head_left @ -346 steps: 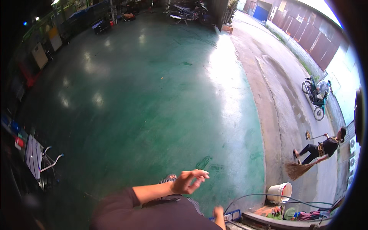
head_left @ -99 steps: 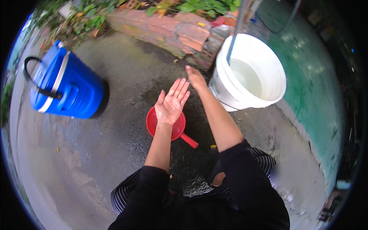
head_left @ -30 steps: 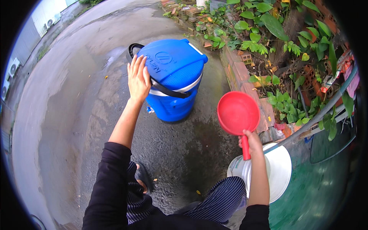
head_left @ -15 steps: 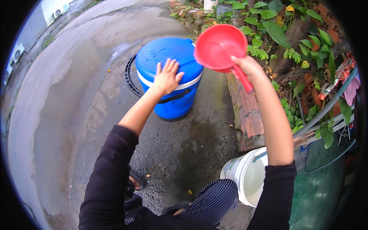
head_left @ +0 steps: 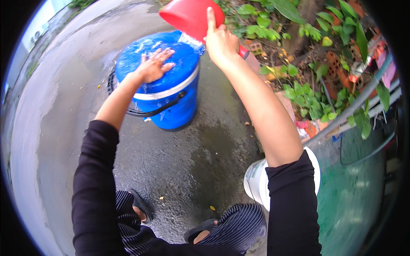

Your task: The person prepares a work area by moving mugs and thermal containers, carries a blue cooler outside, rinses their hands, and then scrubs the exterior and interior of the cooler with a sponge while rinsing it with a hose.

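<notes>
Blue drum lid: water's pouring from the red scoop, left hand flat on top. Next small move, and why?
Probably sweep the left hand across the blue drum lid under the stream. The right hand holds the red scoop tipped over the lid's far edge, water is spreading on the lid, and the left palm already lies flat on the wet surface.
</notes>
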### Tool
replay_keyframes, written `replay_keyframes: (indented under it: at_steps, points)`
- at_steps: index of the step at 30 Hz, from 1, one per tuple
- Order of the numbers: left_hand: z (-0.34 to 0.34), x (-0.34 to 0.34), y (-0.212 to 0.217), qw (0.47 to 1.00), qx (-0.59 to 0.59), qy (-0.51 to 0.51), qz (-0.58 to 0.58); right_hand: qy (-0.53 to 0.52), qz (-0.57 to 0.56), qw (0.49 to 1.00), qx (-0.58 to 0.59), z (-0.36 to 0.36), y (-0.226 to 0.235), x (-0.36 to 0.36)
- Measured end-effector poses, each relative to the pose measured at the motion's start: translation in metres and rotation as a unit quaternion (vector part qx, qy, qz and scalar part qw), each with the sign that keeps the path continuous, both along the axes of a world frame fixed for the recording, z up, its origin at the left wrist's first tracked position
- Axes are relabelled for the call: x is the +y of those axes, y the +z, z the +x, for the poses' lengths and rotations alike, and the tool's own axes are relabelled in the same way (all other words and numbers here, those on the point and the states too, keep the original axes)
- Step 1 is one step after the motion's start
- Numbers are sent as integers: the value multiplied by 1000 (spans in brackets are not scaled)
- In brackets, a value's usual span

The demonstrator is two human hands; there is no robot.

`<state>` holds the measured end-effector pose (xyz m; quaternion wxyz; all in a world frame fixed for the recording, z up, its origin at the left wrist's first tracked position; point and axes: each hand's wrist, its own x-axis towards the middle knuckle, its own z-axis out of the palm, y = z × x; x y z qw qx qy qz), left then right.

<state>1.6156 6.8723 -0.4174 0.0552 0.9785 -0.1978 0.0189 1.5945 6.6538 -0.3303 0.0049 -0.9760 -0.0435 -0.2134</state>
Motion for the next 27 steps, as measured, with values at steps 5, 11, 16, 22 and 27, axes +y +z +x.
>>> replay_keyframes:
  at_steps: [5, 11, 16, 22, 27]
  points:
    - [7, 1, -2, 1000, 22, 16, 5, 21, -103, 990, -93, -89, 12, -123]
    - [-4, 3, 8, 998, 33, 6, 49, -44, 189, 980, 55, -280, 41, -227]
    - [19, 17, -1, 997, -3, -51, 63, -252, 156, 926, 232, -395, 28, -259]
    - [9, -9, 12, 996, 1, -38, 77, -276, 80, 845, 452, -395, -66, -346]
    - [13, 7, 5, 999, 26, -12, 36, -251, 49, 943, 213, -280, -110, -415]
